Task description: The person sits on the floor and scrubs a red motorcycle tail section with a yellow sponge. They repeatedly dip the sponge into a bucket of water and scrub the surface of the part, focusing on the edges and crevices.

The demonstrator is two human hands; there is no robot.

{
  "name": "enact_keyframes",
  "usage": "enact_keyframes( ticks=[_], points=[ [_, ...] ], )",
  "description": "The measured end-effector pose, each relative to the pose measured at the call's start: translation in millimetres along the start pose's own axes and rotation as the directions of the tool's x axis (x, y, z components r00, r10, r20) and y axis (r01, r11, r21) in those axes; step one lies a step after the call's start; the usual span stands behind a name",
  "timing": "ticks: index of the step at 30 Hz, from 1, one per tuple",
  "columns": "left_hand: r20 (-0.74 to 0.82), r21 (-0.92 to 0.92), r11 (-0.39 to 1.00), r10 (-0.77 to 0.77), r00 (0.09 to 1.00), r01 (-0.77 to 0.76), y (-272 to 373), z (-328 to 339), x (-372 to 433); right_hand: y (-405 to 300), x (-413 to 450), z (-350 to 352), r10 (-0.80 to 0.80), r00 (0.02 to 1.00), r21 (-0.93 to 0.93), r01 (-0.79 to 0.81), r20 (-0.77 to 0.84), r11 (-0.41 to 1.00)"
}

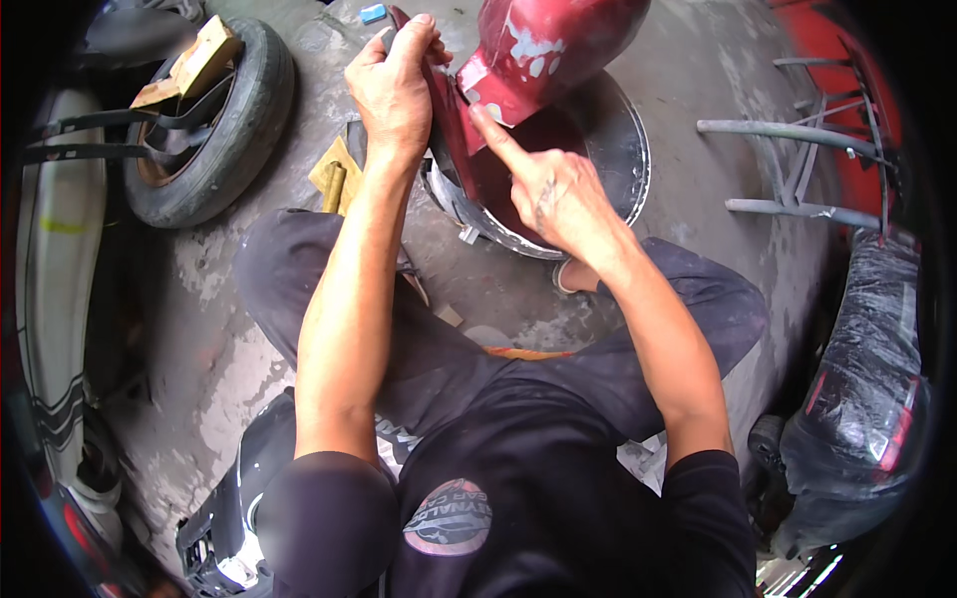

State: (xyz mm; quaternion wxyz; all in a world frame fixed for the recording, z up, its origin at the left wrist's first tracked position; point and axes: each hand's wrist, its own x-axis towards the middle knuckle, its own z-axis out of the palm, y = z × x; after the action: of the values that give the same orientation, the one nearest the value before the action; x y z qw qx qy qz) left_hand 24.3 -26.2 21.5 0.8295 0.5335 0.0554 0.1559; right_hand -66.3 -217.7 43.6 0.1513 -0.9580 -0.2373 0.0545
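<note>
A red painted car part (564, 45), probably a side mirror housing, bears pale grey filler patches and rests over a round dark tub (644, 157) with a white-smeared rim. My left hand (396, 86) grips the upright red edge piece (456, 131) on its left side, fingers wrapped around the far side. My right hand (557, 194) holds nothing. Its index finger is stretched out, the tip at the red surface beside the seam; whether it presses there I cannot tell. The other fingers are curled. Below both hands the tub's inside looks dark red.
A tyre (262, 112) carrying a wooden block (205, 56) lies at left. Yellow sandpaper (329, 168) and a blue block (372, 13) lie on the concrete floor. Metal stand legs (785, 131) jut in at right, above a plastic-wrapped bumper (871, 359). A black car part (239, 501) lies lower left.
</note>
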Motion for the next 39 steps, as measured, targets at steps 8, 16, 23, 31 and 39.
enact_keyframes(
  ticks=[8,16,23,31,39],
  points=[
    [0.019,-0.013,1.000,-0.015,1.000,0.015,0.5,-1.3,0.3,24.0,-16.0,-3.0,0.116,0.991,0.078,-0.111,-0.067,0.991],
    [0.022,-0.054,0.997,-0.060,0.998,0.061,2.4,-3.8,1.6,0.2,-12.9,-4.1,0.015,0.999,0.284,-0.027,0.046,0.959],
    [0.051,-0.053,0.995,-0.087,0.995,0.090,1.8,-7.8,4.9,18.8,-18.8,-14.2,0.302,0.941,0.694,-0.117,-0.151,0.711],
    [0.062,-0.033,0.994,-0.103,0.993,0.106,2.1,-11.1,7.2,9.7,0.5,-41.1,0.297,0.948,0.634,-0.162,-0.111,0.756],
    [0.039,-0.062,0.993,-0.099,0.994,0.101,-1.7,-10.9,7.8,13.3,32.6,-16.7,-0.332,0.770,-0.349,0.152,-0.545,0.925]
  ],
)
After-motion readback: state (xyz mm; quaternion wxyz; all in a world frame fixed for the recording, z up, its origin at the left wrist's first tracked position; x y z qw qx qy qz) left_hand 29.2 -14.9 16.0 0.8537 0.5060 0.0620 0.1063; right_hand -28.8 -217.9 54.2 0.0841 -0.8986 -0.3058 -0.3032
